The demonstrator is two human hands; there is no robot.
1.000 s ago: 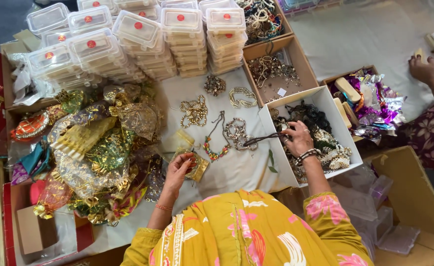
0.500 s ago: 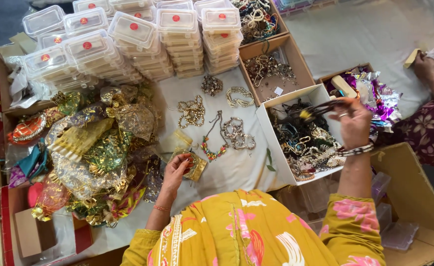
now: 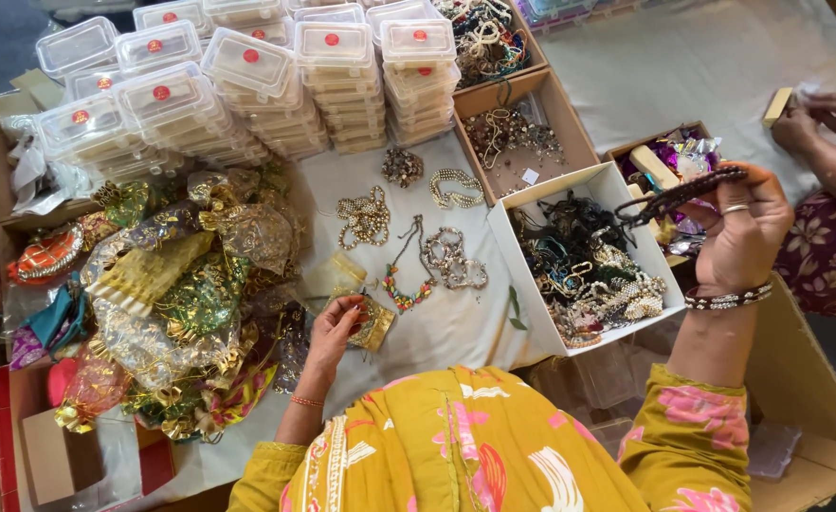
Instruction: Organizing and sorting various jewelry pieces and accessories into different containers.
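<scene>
Two hands sorting costume jewellery over a white-covered counter

The right hand point(image 3: 745, 232) is lifting a dark beaded strand point(image 3: 683, 190) above the white cardboard box of tangled necklaces point(image 3: 532, 204) near the counter's right edge, fingers closed around one end; the left hand point(image 3: 333, 332) is pinching a small gold mesh pouch point(image 3: 375, 324) at the near edge, beside the multicoloured beaded necklace point(image 3: 404, 284). The strand's free end is hanging loose, so it could likely snag the tangle below and drag other pieces out, or slip from the light grip
</scene>
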